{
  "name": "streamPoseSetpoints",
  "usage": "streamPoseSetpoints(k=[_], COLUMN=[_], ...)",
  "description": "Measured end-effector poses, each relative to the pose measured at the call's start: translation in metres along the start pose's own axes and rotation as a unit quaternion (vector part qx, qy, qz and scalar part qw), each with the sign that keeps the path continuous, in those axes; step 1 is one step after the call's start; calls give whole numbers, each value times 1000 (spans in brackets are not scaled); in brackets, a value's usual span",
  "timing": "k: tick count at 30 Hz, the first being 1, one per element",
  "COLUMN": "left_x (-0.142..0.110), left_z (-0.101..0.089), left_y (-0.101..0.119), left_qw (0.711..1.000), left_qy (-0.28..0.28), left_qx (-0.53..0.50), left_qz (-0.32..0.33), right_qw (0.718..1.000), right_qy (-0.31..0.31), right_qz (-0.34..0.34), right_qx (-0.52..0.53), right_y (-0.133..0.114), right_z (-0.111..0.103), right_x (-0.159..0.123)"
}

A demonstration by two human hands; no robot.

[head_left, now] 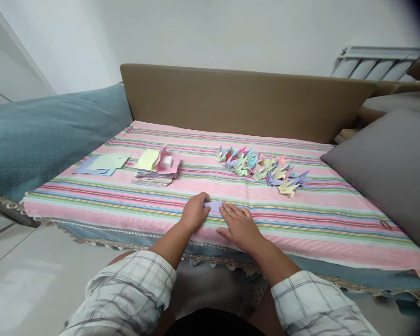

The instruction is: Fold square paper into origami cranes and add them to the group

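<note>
A small folded piece of lavender paper [213, 206] lies on the striped cloth between my hands. My left hand [195, 211] grips its left end between thumb and fingers. On its right end rest the outstretched fingers of my right hand [238, 225], pressing from above, with the thumb apart on the cloth. Both hands cover parts of the paper, so its full shape is hidden. Beyond them, to the right, lies a group of folded paper cranes [254, 161] in several colours. Ahead to the left stands a stack of square paper sheets [154, 178].
On top of the stack sits a small white box [166, 162] beside creased pink paper. Loose green and blue sheets [109, 161] lie farther left. A grey cushion [392, 158] borders the right side, a blue-covered armrest [56, 130] the left, and a brown backrest [238, 102] the far edge.
</note>
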State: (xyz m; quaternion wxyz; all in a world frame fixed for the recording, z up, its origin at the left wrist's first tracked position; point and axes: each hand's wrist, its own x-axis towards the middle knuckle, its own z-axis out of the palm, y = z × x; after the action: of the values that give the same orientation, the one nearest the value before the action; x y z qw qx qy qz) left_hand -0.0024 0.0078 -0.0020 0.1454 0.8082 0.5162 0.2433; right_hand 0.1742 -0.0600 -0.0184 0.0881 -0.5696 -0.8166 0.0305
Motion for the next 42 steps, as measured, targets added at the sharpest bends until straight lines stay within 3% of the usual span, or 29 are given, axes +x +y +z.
streamPoseSetpoints(k=[3, 5, 7, 14, 22, 24, 27, 29, 33, 37, 42], left_x=[-14, -24, -33, -37, -35, -35, -35, -35, -35, -33, -29], left_z=[-1, 4, 10, 23, 22, 23, 23, 23, 22, 18, 11], left_y=[4, 9, 11, 5, 7, 7, 8, 8, 8, 8, 10], left_qw=[993, 976, 963, 960, 964, 964, 965, 965, 968, 972, 977], left_qy=[56, 18, -16, -58, -62, -62, -56, -54, -55, -41, 23], left_qx=[66, 103, 130, 167, 162, 163, 161, 159, 152, 144, 154], left_qz=[79, 189, 236, 217, 203, 201, 201, 199, 190, 183, 143], right_qw=[1000, 1000, 1000, 1000, 994, 992, 987, 983, 986, 984, 978], right_qy=[3, 0, -4, -27, -74, -46, 70, 137, 134, 134, 108], right_qz=[8, 6, 0, 0, 78, 115, 142, 108, -3, -8, -31], right_qx=[4, 8, 9, -6, -6, -3, 20, 58, 97, 119, 178], right_y=[-1, -2, -2, 6, 29, 34, 37, 36, 30, 21, 6], right_z=[0, 0, 1, 4, -14, -21, -27, -24, -10, -6, -11], right_x=[-1, -1, -1, -6, -24, -24, -18, -11, 3, 8, 5])
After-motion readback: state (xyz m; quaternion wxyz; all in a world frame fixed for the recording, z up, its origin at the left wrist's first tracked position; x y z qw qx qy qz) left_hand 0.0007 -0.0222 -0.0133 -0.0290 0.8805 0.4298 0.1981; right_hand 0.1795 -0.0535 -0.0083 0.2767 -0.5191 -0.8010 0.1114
